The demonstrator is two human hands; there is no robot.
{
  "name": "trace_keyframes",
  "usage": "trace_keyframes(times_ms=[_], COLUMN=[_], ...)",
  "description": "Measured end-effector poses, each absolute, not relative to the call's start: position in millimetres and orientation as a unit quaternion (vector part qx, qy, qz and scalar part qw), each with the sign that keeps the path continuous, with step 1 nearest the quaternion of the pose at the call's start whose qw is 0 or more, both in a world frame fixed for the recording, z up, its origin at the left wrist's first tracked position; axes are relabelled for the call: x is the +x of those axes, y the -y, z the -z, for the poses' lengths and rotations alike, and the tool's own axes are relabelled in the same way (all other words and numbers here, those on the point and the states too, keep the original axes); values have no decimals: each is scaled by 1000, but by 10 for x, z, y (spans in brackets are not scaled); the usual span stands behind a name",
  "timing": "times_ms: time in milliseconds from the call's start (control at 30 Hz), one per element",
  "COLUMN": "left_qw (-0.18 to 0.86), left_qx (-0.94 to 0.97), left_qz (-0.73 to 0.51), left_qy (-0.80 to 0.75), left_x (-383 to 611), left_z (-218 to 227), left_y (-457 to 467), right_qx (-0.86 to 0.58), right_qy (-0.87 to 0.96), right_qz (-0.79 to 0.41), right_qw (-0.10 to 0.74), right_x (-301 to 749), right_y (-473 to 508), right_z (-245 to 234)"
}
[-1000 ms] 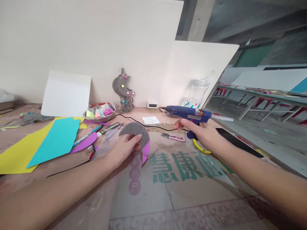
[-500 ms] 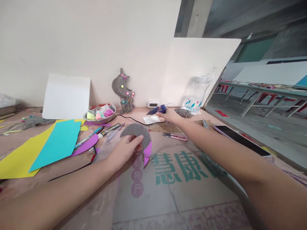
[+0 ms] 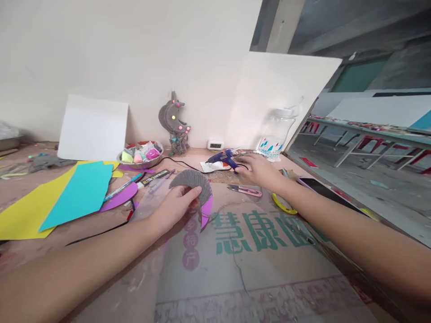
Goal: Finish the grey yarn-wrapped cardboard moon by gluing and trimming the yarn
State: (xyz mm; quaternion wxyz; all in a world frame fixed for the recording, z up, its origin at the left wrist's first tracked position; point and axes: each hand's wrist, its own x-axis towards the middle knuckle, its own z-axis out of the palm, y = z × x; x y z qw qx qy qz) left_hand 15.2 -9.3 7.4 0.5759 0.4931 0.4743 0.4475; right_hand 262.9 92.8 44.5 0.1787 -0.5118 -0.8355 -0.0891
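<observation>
Head view: two bare hands work over a cluttered worktop [image 3: 198, 154].
Left hand [image 3: 178, 204]: fingers grasping the crescent [image 3: 193, 178], thumb on top.
Crescent: above the printed sheet [image 3: 202, 287], left of its green characters; mostly wound in grey yarn, with the lower tip showing purple.
Right hand [image 3: 259, 169]: reaching forward, fingers loosely spread rather than wrapped around anything, beside the handle of the glue gun [image 3: 220, 157]; whether a fingertip touches it, I cannot tell.
Glue gun: blue, nozzle pointing left over the white paper [image 3: 210, 167], a black cord trailing leftward behind the crescent.
Nearer things: pink snips [image 3: 247, 191] between the hands; yellow-handled scissors [image 3: 283, 205] below the right forearm's wrist end, partly covered; a phone [image 3: 323, 193] beyond that forearm.
Back edge: a grey moon ornament [image 3: 171, 117] with coloured dots, against the pale wall; a small clock [image 3: 215, 145]; a clear bottle [image 3: 274, 134] at right.
Left side: a metal bowl [image 3: 141, 167] of bright lumps in front of a leaning white card [image 3: 92, 130]; a cyan sheet [image 3: 81, 193] overlapping a yellow sheet [image 3: 30, 220]; a purple piece [image 3: 121, 197] with a pen [image 3: 123, 187] alongside.
</observation>
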Motion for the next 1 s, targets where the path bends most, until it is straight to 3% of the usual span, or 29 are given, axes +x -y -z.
trace_keyframes(times_ms=[133,367,533,700,900,1000], left_qw=[547,496,466,472,507,513], left_qx=[491,527,548,543,539,546], left_qz=[-473,-474,-477,-465,-437,-438], left_qy=[-485,-501,-505,-515,-512,-497], left_x=[138,81,75,80,97,111], left_z=[-43,12,5,3,-60,-106], left_y=[54,12,9,20,52,69], right_qx=[-490,-431,-398,-372,-431,-472], right_qy=[815,734,682,685,773,772], right_qz=[-133,-453,-571,-589,-377,-331], right_qw=[280,265,224,216,274,270], right_x=[2457,2133,2053,2049,2138,2146], right_y=[-453,74,145,149,29,-1], right_z=[-415,-234,-225,-195,-164,-194])
